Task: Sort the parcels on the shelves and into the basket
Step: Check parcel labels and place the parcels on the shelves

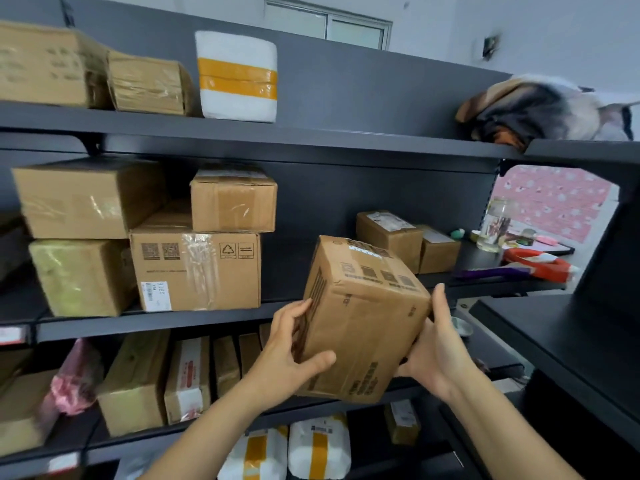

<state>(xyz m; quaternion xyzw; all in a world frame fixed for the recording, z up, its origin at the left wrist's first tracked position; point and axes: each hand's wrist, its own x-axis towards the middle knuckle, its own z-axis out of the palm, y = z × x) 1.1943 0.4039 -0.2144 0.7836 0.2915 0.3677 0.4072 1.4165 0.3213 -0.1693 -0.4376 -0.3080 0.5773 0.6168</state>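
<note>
I hold a brown cardboard parcel (363,317) tilted in the air in front of the middle shelf (156,323). My left hand (287,355) grips its left side, thumb across the front face. My right hand (436,351) grips its right side from below, thumb up along the edge. The parcel hangs before a gap on the middle shelf, between a large printed box (197,271) on the left and two small boxes (391,237) on the right. No basket is in view.
The top shelf carries brown boxes (45,64) and a white foam parcel with orange tape (237,76); bundled cloth (540,112) lies at its right end. Lower shelves hold upright parcels (188,379) and white bags (318,448). A second dark shelf unit (571,344) juts in at right.
</note>
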